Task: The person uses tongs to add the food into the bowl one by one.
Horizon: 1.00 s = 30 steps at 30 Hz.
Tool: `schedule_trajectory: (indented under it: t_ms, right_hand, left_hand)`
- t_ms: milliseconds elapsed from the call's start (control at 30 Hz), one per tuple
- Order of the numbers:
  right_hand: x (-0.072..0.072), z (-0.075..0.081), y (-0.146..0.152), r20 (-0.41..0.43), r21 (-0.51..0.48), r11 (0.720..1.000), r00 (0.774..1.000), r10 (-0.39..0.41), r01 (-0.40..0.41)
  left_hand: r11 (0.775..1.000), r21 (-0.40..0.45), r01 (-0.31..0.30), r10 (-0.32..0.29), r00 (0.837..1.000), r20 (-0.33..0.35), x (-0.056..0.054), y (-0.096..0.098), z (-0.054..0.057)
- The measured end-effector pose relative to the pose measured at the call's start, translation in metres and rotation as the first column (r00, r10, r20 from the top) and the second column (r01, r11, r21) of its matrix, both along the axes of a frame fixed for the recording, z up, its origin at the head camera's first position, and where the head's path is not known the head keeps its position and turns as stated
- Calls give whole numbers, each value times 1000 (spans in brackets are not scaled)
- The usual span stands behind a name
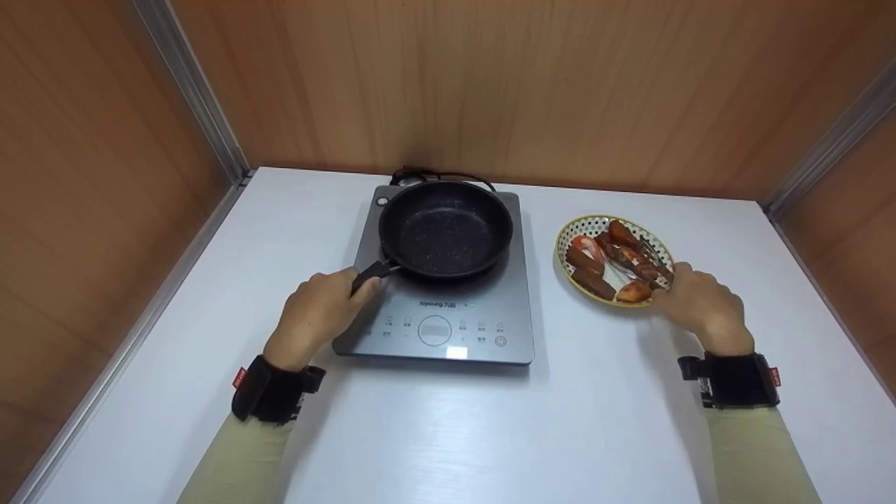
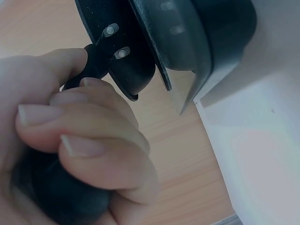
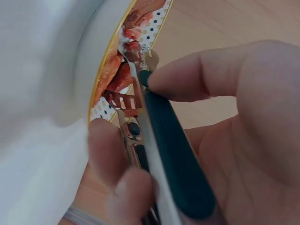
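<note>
My left hand (image 1: 315, 315) grips the black handle (image 1: 371, 275) of a frying pan (image 1: 448, 231), fingers curled around it in the left wrist view. The bare inside of the pan faces up over a grey induction cooktop (image 1: 490, 297). At the right, my right hand (image 1: 703, 304) holds metal tongs with dark handle grips (image 3: 176, 154), thumb on one arm and fingers on the other. The slotted tong head (image 3: 124, 101) reaches in among browned meat pieces (image 1: 593, 282) on a dotted, yellow-rimmed plate (image 1: 578, 227). A red tomato slice (image 1: 586, 246) lies among them.
All of this stands on a white table (image 1: 434, 427). A black cord (image 1: 455, 175) runs behind the cooktop. Wood-grain panels (image 1: 490, 84) close in the back and both sides, with metal posts (image 1: 210, 91) at the corners.
</note>
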State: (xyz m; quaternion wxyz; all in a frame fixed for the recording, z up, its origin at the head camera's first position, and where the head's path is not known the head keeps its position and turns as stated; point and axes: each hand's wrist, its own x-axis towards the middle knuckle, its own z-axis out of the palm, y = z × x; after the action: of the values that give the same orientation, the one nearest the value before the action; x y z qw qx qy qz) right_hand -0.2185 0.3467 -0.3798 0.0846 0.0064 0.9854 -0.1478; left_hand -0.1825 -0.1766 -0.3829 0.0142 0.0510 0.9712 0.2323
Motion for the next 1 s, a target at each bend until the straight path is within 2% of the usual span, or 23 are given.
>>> schedule_trajectory:
  t_ms: [167,300,467,633,733,867,1000]
  right_hand:
    - [4,-4,9,-27,38,999,1000,-4,5]
    - [9,-3,17,-78,12,1000,997,-1,2]
    - [12,4,20,-141,-16,999,989,45,-48]
    - [17,14,24,-114,-25,996,990,88,-91]
    - [19,17,26,-81,-38,996,994,76,-80]
    - [19,17,28,-65,-38,997,996,57,-60]
    - [17,13,26,-84,-51,993,991,100,-105]
  left_hand:
    - [1000,4,8,-8,1000,-8,0,0,-2]
    - [1000,9,7,-7,1000,-9,0,1,-2]
    - [1000,16,-3,3,1000,1,1,0,-1]
    - [1000,20,3,-3,1000,-3,0,-1,0]
    - [1000,18,8,-8,1000,-1,0,-1,1]
    - [1000,21,14,-14,1000,3,0,-2,1]
    - [1000,23,16,-16,1000,0,0,-2,0]
